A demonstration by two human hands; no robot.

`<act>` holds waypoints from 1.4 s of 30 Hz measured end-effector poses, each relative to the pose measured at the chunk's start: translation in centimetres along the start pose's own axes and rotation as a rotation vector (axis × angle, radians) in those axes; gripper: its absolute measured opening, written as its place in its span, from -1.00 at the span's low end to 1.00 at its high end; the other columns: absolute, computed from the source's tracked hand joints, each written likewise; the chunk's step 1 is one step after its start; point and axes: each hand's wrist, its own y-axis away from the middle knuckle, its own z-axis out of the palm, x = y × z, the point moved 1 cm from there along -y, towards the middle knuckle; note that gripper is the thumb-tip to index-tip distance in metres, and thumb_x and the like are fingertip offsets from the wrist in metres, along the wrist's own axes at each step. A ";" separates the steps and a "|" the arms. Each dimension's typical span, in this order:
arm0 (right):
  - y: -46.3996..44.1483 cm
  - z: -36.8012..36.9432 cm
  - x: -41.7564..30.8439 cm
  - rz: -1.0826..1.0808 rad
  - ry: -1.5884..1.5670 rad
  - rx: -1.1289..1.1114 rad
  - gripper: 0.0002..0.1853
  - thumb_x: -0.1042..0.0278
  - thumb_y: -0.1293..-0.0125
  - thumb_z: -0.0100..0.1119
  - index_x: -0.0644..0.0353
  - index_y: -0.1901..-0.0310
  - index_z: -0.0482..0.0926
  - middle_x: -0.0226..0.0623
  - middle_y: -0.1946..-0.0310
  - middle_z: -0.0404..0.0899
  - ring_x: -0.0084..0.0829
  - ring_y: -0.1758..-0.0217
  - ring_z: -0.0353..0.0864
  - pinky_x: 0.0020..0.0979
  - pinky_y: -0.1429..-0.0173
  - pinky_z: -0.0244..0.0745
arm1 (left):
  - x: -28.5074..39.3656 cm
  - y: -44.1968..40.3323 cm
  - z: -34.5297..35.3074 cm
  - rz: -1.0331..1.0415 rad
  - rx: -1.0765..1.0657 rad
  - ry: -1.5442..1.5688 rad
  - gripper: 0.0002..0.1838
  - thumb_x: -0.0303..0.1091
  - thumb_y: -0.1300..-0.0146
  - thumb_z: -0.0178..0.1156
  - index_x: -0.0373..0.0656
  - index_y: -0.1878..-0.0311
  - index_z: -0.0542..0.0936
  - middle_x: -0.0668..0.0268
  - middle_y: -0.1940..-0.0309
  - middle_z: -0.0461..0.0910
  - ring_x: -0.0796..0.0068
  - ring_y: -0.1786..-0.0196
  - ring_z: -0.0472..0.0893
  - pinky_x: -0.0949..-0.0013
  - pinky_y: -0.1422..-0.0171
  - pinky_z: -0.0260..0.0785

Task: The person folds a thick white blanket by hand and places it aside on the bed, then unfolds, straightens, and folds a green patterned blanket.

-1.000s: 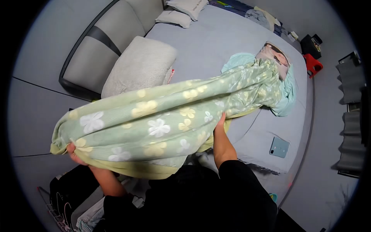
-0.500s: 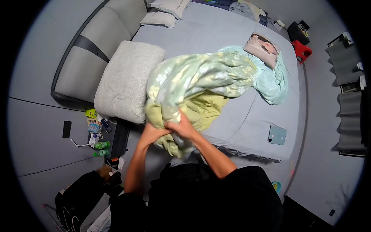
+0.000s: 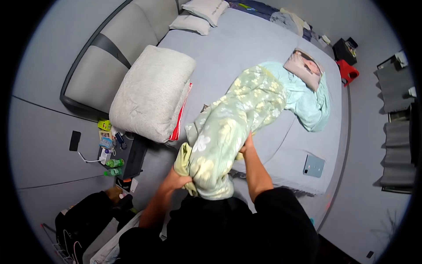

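A green blanket with white and yellow flowers (image 3: 237, 119) stretches from the bed (image 3: 228, 53) down to my body, bunched into a long bundle. My left hand (image 3: 176, 179) grips its yellow-green edge at the lower left, close to my waist. On the bundle's right side, my right hand (image 3: 247, 144) holds the cloth near the bed's front edge, its fingertips partly hidden by the fabric. The blanket's far end lies against a light turquoise cloth (image 3: 310, 105), beside a pink printed pillow (image 3: 304, 69).
A folded grey quilt (image 3: 151, 92) sits by the headboard (image 3: 90, 72), with two pillows (image 3: 191, 23) farther back. A tablet (image 3: 314, 166) lies near the bed's front right corner. Left of me are a nightstand (image 3: 134, 156) with bottles (image 3: 114, 163) and dark clothes (image 3: 85, 218).
The blanket went from spread wide between my hands to a narrow bundle. My hands came together on it half a second ago and are now apart, one on each side.
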 end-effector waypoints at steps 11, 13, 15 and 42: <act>2.2 10.3 0.0 -0.730 0.751 -0.013 -0.45 0.51 -0.22 0.10 0.35 -0.28 0.32 -0.13 -0.11 0.51 -0.31 -0.09 0.56 -0.31 -0.16 0.49 | -1.3 -0.6 -4.9 -0.028 0.570 0.450 -0.31 -0.74 -0.15 0.09 -0.26 -0.41 0.25 0.15 -0.28 0.40 0.25 -0.27 0.46 0.23 -0.32 0.40; 3.6 7.5 2.7 -0.873 0.995 -0.012 -0.45 0.49 -0.21 0.10 0.32 -0.27 0.34 -0.12 -0.10 0.54 -0.24 -0.11 0.56 -0.29 -0.21 0.44 | -3.1 -3.2 -3.1 -0.068 0.587 0.402 -0.30 -0.72 -0.12 0.09 -0.26 -0.40 0.26 0.15 -0.26 0.42 0.24 -0.25 0.47 0.25 -0.29 0.40; 5.4 6.5 4.8 -0.911 1.133 0.076 -0.47 0.42 -0.20 0.12 0.26 -0.25 0.38 -0.07 -0.06 0.59 -0.14 -0.11 0.58 -0.25 -0.21 0.42 | -5.4 -6.1 -0.2 -0.155 0.614 0.310 -0.29 -0.69 -0.05 0.08 -0.28 -0.38 0.29 0.17 -0.22 0.45 0.24 -0.21 0.49 0.29 -0.24 0.40; 3.3 25.6 -50.0 -1.754 1.234 0.888 -0.12 0.07 -0.21 0.29 0.44 -0.39 0.10 0.25 -0.28 0.31 0.18 -0.32 0.33 -0.04 -0.37 0.23 | 20.7 -51.4 21.1 0.670 0.476 -0.500 -0.48 0.03 -0.11 0.44 -0.17 0.11 0.49 0.04 0.23 0.66 -0.05 0.16 0.64 0.06 0.09 0.43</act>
